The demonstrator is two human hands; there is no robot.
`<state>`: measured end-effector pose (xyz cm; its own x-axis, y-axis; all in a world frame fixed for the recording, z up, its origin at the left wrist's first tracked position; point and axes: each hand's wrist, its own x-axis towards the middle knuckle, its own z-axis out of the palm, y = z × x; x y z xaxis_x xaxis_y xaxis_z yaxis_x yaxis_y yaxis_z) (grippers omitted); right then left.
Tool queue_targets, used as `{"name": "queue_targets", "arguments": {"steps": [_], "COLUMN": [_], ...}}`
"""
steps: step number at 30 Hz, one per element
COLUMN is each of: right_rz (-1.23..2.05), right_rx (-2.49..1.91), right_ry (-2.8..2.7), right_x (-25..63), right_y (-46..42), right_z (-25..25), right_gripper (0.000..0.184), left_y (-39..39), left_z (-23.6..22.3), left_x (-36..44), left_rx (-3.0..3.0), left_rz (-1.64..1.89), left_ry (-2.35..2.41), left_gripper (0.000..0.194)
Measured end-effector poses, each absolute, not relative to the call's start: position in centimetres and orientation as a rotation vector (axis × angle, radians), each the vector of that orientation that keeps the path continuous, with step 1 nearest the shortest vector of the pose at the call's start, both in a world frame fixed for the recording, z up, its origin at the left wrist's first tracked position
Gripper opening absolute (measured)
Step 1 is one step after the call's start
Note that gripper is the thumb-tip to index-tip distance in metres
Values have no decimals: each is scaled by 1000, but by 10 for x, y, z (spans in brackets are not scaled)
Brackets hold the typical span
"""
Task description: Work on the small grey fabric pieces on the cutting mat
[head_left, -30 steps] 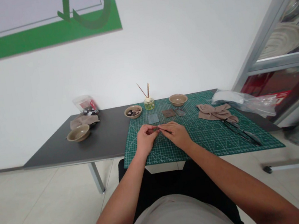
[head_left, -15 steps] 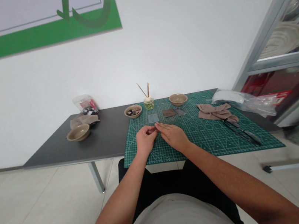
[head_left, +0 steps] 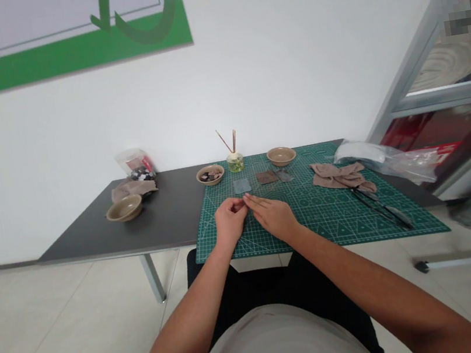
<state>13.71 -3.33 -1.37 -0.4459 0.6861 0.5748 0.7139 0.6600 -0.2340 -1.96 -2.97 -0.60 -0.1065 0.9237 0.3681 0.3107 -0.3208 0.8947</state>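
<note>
My left hand (head_left: 230, 220) and my right hand (head_left: 274, 216) meet at the fingertips above the green cutting mat (head_left: 322, 222). The left fingers are curled in a pinch, while the right ones lie pressed together, pointing toward the left hand. Whatever sits between them is too small or too covered to make out. Just beyond the fingertips lies a pale grey-blue square (head_left: 241, 185). Farther right are a brown square (head_left: 266, 177) and a dark, clear-looking small packet (head_left: 284, 176).
At the mat's back stand a bowl of small dark and pinkish pieces (head_left: 210, 175), a reed diffuser (head_left: 235, 161) and another bowl (head_left: 281, 156). A brown cloth (head_left: 338, 174), black-handled tool (head_left: 384, 208) and plastic bag (head_left: 386, 160) lie right. Leftward are a bowl (head_left: 124, 209) and clear tub (head_left: 135, 163).
Almost nothing differs. Both hands keep the same place and pose, and the whole view has shifted very slightly.
</note>
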Motion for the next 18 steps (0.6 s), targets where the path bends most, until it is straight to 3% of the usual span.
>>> {"name": "queue_targets", "arguments": {"steps": [9,18], "right_rz": [41,120], "right_rx": [-1092,-1219], "right_ry": [-2226,-2147], "right_x": [138,140], "right_y": [-33,-33], "right_z": [-14,-11], "right_gripper": [54,46], "left_y": [-31,-29], "left_z": [-6,-4], "left_x": [-18,-15], "left_rx": [1555,1300], "left_rz": [1452,1615], "left_ry": [1320,1093], "left_gripper": [9,20]}}
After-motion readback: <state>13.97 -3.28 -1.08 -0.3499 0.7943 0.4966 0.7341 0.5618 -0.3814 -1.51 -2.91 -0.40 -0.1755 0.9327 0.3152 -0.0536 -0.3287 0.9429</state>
